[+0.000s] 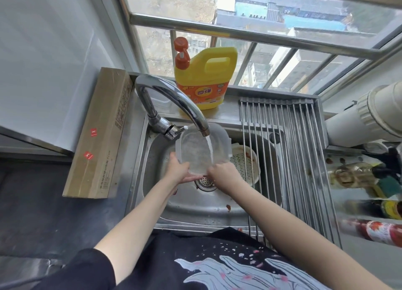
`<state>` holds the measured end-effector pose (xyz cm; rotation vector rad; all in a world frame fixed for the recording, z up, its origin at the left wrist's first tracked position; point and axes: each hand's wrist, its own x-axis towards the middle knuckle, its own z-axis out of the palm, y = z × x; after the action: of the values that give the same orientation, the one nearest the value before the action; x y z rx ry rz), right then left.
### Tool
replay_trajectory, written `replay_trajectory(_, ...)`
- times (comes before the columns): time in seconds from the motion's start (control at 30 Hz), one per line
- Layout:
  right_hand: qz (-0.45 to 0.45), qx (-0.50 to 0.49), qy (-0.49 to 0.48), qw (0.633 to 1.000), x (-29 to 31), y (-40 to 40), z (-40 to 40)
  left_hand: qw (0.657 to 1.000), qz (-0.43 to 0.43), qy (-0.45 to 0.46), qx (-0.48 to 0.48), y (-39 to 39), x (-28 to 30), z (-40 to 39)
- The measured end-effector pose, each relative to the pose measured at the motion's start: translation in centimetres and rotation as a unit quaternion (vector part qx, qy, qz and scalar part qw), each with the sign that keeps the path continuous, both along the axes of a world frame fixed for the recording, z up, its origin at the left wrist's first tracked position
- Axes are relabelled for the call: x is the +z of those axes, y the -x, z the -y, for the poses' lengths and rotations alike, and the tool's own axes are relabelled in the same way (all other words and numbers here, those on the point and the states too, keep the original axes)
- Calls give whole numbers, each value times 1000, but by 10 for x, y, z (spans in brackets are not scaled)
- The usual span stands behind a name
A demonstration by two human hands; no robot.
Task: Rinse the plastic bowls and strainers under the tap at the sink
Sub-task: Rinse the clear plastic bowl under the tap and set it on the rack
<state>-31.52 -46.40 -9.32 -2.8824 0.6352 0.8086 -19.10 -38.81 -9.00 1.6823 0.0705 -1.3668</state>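
**Clear plastic bowl held under running tap water**

Head view, looking down into a stainless steel sink (165, 207). A clear plastic bowl (196, 150) is held tilted above the basin, its open side turned toward the viewer, directly under the spout of the curved chrome tap (174, 100). A stream of water (210, 146) falls from the spout into the bowl. The left hand (179, 170) grips the bowl's near left rim, fingers curled under its lower edge; the right hand (224, 172) is closed on the near right rim. Both bare forearms reach in from the lower edge. Below the bowl lies the perforated sink drain (204, 183). To the right, inside the basin and partly under a roll-up drying rack (289, 150) of metal rods, rests a white strainer (244, 165) with reddish smears on its rim. A yellow detergent bottle (202, 74) with an orange pump stands on the ledge behind the tap. A long cardboard box (97, 135) lies on the counter left of the sink. Blurred bottles (369, 211) lie at the far right
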Motion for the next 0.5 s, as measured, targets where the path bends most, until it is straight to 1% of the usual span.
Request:
replay_trajectory(0.07,-29,12,61,998,-6,1,7,1000,-16,12,-1,2,-5,1)
replay_trajectory(0.13,-94,-39,90,991,-8,-1,8,999,-30,22,-6,3,-8,3)
replay_trajectory(0.2,-161,-97,94,978,-2,-11,4,998,-46,30,-3,3,-8,3)
replay_trajectory(0.23,-172,-103,80,976,3,-17,2,998,-53,33,-3,3,-7,3)
replay_trajectory(0.3,-161,-61,27,985,12,-27,-3,998,-59,37,0,4,-6,2)
replay_trajectory(0.37,-121,-10,-23,992,21,-31,-6,998,-63,29,8,5,-6,1)
replay_trajectory(0.43,-62,6,-51,997,25,-25,-7,997,-69,17,10,4,-6,-1)
replay_trajectory(0.5,11,-4,-106,994,26,-15,-7,997,-76,2,6,3,-5,-3)
